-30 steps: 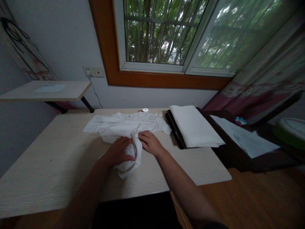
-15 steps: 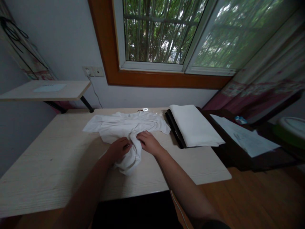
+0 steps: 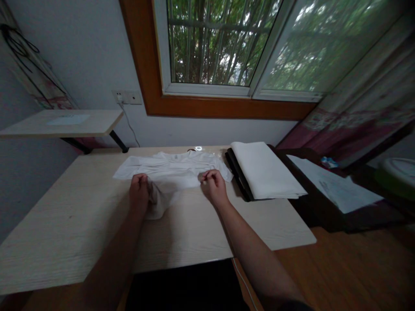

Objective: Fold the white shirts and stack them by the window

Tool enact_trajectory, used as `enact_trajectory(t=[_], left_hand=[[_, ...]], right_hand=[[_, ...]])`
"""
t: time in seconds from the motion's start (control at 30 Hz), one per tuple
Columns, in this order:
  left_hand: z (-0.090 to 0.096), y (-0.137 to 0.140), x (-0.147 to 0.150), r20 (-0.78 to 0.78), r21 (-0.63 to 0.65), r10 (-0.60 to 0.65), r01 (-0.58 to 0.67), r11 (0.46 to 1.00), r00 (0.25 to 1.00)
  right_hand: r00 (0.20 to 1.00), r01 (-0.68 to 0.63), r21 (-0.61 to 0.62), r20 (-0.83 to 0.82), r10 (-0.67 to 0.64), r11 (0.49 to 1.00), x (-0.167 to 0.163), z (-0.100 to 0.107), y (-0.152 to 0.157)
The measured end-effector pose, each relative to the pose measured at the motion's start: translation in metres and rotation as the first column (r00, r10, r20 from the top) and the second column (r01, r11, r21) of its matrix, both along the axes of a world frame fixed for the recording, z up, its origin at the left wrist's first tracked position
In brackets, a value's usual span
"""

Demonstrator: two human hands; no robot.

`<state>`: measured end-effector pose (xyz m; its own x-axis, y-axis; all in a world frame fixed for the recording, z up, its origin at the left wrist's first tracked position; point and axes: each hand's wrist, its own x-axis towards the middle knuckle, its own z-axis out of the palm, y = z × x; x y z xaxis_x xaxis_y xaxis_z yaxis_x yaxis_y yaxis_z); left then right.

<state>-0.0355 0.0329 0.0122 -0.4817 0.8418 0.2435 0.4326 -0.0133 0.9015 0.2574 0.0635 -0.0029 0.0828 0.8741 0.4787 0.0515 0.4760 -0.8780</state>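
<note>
A white T-shirt (image 3: 175, 166) lies on the table with its neck toward the wall and its sleeves spread to both sides. At its near left edge, my left hand (image 3: 139, 194) is closed on the cloth, and a loose part hangs in folds beside the fingers. My right hand (image 3: 214, 185) pinches the shirt's near right edge, thumb and fingers together. Between the two hands the near edge is drawn fairly straight and lifted a little, casting a shadow on the tabletop.
The pale wooden table (image 3: 65, 220) has a folded white cloth (image 3: 266, 170) over a dark flat item (image 3: 238, 177) on its right. A raised shelf (image 3: 61, 119) stands at the back left. Beyond the right edge, a paper sheet (image 3: 330, 183) lies on a dark surface.
My hands have moved apart, the left one leftward and the right one rightward. The bunched roll of shirt between them is now spread out, its near part pulled away from me.
</note>
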Motion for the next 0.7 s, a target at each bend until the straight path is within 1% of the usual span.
enact_trajectory(t=[0.07,0.1,0.17,0.23,0.27,0.33,0.4,0.43,0.47,0.5,0.57,0.6,0.63,0.67,0.7], left_hand=[[-0.003,0.003,-0.005,0.006,0.011,0.026,-0.026,1.0,1.0],[-0.004,0.005,-0.007,0.001,0.012,0.03,-0.03,0.999,1.0],[-0.007,0.008,-0.01,-0.007,0.0,0.034,-0.034,0.999,0.999],[-0.01,0.009,-0.012,-0.004,-0.029,0.035,-0.035,0.999,0.999],[-0.011,0.01,-0.012,0.005,-0.045,0.032,-0.031,0.998,0.999],[-0.014,0.01,-0.012,0.044,-0.081,0.004,-0.001,0.997,0.999],[-0.015,0.009,-0.01,0.127,-0.117,-0.046,0.061,0.991,0.991],[-0.015,0.009,-0.009,0.188,-0.13,-0.08,0.106,0.986,0.979],[-0.015,0.008,-0.008,0.267,-0.14,-0.115,0.156,0.978,0.957],[-0.013,0.008,-0.006,0.366,-0.144,-0.147,0.212,0.967,0.919],[-0.01,0.006,-0.004,0.558,-0.128,-0.206,0.329,0.936,0.804],[-0.007,0.006,-0.003,0.626,-0.113,-0.228,0.376,0.92,0.746],[-0.006,0.005,-0.002,0.667,-0.096,-0.246,0.409,0.908,0.703],[-0.004,0.004,-0.002,0.682,-0.079,-0.265,0.428,0.9,0.681],[-0.003,0.004,-0.003,0.68,-0.066,-0.279,0.435,0.898,0.678]], right_hand=[[0.995,-0.041,-0.015,-0.094,0.04,0.999,-0.001,-0.002,0.0],[0.994,-0.068,-0.025,-0.086,0.066,0.997,-0.002,-0.003,0.0],[0.99,-0.138,-0.057,0.019,0.139,0.989,-0.004,-0.004,-0.003],[0.957,-0.206,-0.083,0.189,0.219,0.975,-0.005,-0.004,-0.006],[0.924,-0.24,-0.076,0.289,0.252,0.968,-0.006,-0.004,-0.007],[0.825,-0.315,-0.022,0.488,0.285,0.949,-0.007,-0.003,-0.007],[0.713,-0.379,0.036,0.649,0.267,0.925,-0.008,-0.002,-0.006],[0.669,-0.389,0.052,0.702,0.243,0.92,-0.009,-0.002,-0.004],[0.639,-0.384,0.062,0.739,0.216,0.921,-0.009,-0.002,-0.003],[0.614,-0.372,0.066,0.766,0.192,0.926,-0.009,-0.002,-0.002],[0.583,-0.344,0.07,0.798,0.155,0.936,-0.01,-0.003,-0.001],[0.577,-0.331,0.073,0.805,0.141,0.941,-0.009,-0.003,-0.001],[0.578,-0.32,0.075,0.805,0.132,0.944,-0.009,-0.003,-0.001],[0.59,-0.307,0.076,0.797,0.127,0.949,-0.008,-0.003,-0.001],[0.618,-0.283,0.075,0.776,0.122,0.956,-0.007,-0.004,-0.002]])
